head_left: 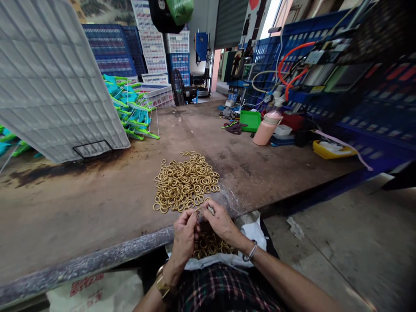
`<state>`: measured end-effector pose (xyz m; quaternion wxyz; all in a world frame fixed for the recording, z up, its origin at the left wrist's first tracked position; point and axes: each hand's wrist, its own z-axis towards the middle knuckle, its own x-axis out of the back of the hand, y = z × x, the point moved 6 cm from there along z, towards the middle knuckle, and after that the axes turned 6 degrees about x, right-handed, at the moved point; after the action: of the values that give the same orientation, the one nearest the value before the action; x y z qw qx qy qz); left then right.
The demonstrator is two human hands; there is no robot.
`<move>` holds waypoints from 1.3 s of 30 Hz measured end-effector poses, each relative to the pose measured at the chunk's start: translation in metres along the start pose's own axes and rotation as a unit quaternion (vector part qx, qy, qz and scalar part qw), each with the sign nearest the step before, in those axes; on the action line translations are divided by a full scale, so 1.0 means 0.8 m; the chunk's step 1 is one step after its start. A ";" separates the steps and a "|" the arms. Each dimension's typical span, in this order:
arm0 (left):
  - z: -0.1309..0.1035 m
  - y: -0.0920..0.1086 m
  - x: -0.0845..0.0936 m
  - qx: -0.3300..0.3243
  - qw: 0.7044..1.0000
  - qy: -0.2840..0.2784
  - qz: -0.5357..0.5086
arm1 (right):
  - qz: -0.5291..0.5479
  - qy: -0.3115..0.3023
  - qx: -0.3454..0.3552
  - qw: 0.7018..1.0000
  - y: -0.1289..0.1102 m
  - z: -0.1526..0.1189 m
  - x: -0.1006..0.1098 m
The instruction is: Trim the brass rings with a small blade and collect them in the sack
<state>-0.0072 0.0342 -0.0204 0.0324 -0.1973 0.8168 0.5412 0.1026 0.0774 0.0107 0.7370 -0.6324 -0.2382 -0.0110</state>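
Both my hands meet above the table's front edge, just in front of a pile of brass-coloured rings (pixel 186 180). My left hand (pixel 185 229) is closed in a pinch on a single brass-coloured ring (pixel 197 209), which shows only in part. Close beside it, my right hand (pixel 219 219) is closed, its fingertips at the same ring. A small metal tool (pixel 211 210) pokes out between the fingers of that hand; its kind is hidden. Below the hands, an open white bag (pixel 224 259) on my lap holds many more rings (pixel 211 245).
A grey ribbed panel (pixel 58 78) stands at the left, with green and blue hangers (pixel 133 106) behind it. On the right are a pink bottle (pixel 267 128), a green tray (pixel 250 120) and a yellow tray (pixel 333 149). Stacked crates (pixel 110 50) line the back.
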 end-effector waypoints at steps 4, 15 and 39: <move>-0.006 0.010 0.002 -0.074 0.993 0.012 0.091 | -0.020 -0.031 0.000 0.999 -0.003 0.003 -0.002; -0.013 -0.005 -0.009 0.060 0.991 -0.105 -0.056 | 0.010 -0.055 0.011 0.998 -0.009 -0.001 -0.007; -0.016 -0.006 -0.001 0.012 0.997 -0.080 -0.012 | -0.390 -0.157 0.055 0.905 -0.010 -0.018 -0.023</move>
<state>-0.0026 0.0212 -0.0187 0.1066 -0.1625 0.8155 0.5451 0.0884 0.0571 0.0098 0.6604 -0.4406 -0.5791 -0.1851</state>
